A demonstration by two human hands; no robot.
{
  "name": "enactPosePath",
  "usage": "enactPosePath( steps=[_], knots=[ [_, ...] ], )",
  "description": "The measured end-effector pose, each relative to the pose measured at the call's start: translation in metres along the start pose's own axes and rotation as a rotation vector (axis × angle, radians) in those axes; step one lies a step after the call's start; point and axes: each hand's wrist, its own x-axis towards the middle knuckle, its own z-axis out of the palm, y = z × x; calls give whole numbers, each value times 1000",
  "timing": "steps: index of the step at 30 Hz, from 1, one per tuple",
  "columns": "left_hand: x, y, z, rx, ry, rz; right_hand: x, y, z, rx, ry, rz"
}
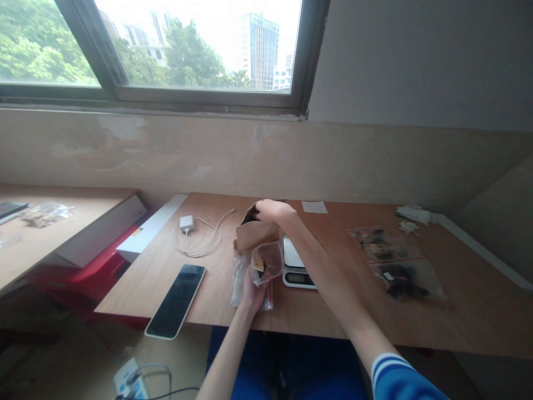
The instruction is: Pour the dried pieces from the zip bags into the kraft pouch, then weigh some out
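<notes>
Left hand [251, 290] is gripping a clear plastic bag [273, 256] just in front of a brown paper bag [253, 237]

The clear plastic bag is showing thin, slightly cloudy film and is standing with its rounded mouth spread open; a tan-and-dark piece [260, 263] is lying inside. The paper bag is looking matte and stiff, its dark opening gaping behind. Flat plastic bags [238, 279], shiny and wrinkled, are lying under the left hand, a red strip showing near their edge. A white scale [293, 254] with a smooth, pale plate is sitting just to the right. On the wood-grained table [333, 319], a glossy, dark-screened phone [176, 303] is lying at the left, near a boxy white charger [186, 223] with a looped cable [204, 254]. Zip bags [381, 244] are lying at the far right, holding brown and blackish pieces.

A small white label [387, 275] is showing there, its writing too small to read; the scale's grey display [300, 279] is not giving legible digits.

The left hand is clamping the clear bag from below. The right hand [272, 211] is arching, wrist bent, over the paper bag's mouth; its fingertips are hiding inside, so whether they are pinching anything cannot be told.
</notes>
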Motion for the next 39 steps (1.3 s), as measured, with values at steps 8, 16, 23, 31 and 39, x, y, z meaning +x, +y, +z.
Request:
enactPosePath(
  steps=[8, 16, 23, 31, 39],
  knots=[
    [-2, 3, 4, -58, 18, -3, -63, -15, -27, 143, 358, -120],
    [-4, 1, 6, -146, -95, -24, -138, 8, 70, 617, 192, 300],
    [-6, 5, 8, -201, -112, -33, -153, 19, 105, 629, 205, 313],
    [-6, 5, 2, -227, -192, -13, -154, 16, 111, 762, 155, 327],
    [-7, 1, 3, -52, -208, -3, -151, 14, 114, 705, 277, 377]
  ],
)
